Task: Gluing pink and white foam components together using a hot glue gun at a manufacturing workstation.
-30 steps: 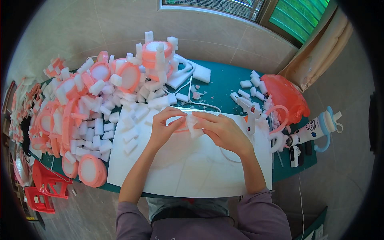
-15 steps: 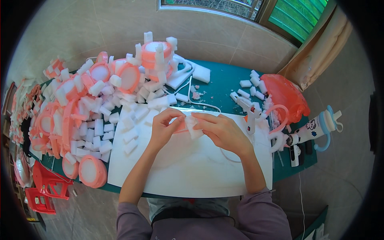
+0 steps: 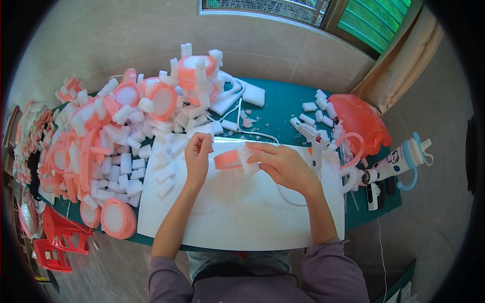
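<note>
My right hand (image 3: 283, 164) pinches a white foam block (image 3: 247, 160) above the white board. Joined to the block's left side is a curved pink foam piece (image 3: 227, 160), which sticks out over the board. My left hand (image 3: 198, 154) is raised just left of the pink piece, apart from it. Its fingers are curled with the thumb against them; whatever lies between them, if anything, is too small to make out.
A white board (image 3: 217, 212) covers the near part of the green table (image 3: 283, 91). Pink foam rings (image 3: 118, 217) and loose white foam blocks (image 3: 125, 162) pile up at left. To the right lie a white glue gun (image 3: 316, 146), a red plastic bag (image 3: 358, 123) and a bottle (image 3: 394, 164).
My left hand has come off the foam piece and moved left, fingers curling. The pink part now shows in full, while my right hand stays on the white block.
</note>
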The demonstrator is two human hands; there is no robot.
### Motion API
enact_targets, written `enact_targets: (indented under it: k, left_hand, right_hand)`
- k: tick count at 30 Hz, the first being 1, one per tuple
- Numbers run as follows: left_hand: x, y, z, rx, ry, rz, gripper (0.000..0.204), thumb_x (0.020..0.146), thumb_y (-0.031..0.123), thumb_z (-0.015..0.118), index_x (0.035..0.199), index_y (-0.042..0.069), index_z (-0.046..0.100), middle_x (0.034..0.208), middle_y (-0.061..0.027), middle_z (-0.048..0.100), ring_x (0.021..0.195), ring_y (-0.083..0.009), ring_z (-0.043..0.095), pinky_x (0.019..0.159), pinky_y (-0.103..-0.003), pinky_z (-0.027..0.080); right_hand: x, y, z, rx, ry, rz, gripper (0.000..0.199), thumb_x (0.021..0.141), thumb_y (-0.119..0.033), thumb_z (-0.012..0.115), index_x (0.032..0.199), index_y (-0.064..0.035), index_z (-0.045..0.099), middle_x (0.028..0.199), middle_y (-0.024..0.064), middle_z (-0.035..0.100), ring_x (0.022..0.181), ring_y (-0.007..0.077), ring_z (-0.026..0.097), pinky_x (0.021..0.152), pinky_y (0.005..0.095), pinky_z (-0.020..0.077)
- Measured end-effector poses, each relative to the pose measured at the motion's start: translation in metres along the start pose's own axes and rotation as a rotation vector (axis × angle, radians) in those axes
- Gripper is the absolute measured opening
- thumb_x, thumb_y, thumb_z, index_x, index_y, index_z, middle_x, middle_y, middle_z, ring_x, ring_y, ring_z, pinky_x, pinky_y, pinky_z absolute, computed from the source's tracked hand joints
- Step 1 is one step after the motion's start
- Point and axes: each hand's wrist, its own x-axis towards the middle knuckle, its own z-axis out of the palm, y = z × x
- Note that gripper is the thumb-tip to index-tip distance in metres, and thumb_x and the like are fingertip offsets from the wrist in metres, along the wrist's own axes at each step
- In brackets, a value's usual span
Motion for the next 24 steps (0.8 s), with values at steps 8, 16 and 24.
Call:
enact_targets:
  k: [8,16,24]
  left_hand:
    - [0.004,-0.011,0.003,0.258,-0.041,-0.153,0.044,0.087,0.011,0.050,0.128,0.000,0.038,0.122,-0.0155,0.050,0.108,-0.0174,0.050,0.090,-0.029,0.039]
    - [0.005,0.012,0.008,0.173,-0.094,-0.134,0.034,0.088,0.014,0.049,0.120,0.002,0.048,0.108,-0.0084,0.058,0.101,-0.0135,0.051,0.088,-0.026,0.040]
    - [-0.007,0.027,0.013,0.125,-0.336,-0.240,0.021,0.079,0.009,0.061,0.098,-0.001,0.063,0.095,-0.0078,0.063,0.084,-0.0117,0.058,0.075,-0.023,0.046]
  right_hand:
    - [0.000,0.003,0.004,0.013,0.101,-0.100,0.013,0.074,-0.003,0.058,0.085,-0.0094,0.059,0.116,0.0037,0.055,0.077,0.0254,0.059,0.069,0.0314,0.0453]
    - [-0.001,0.003,-0.001,0.038,0.018,0.007,0.018,0.073,-0.001,0.059,0.089,-0.0098,0.061,0.118,0.0041,0.055,0.095,0.0246,0.057,0.078,0.0311,0.0459]
    - [-0.001,0.002,-0.003,0.051,0.007,0.006,0.018,0.072,0.000,0.060,0.088,-0.0092,0.062,0.116,0.0039,0.057,0.096,0.0227,0.058,0.076,0.0293,0.0472]
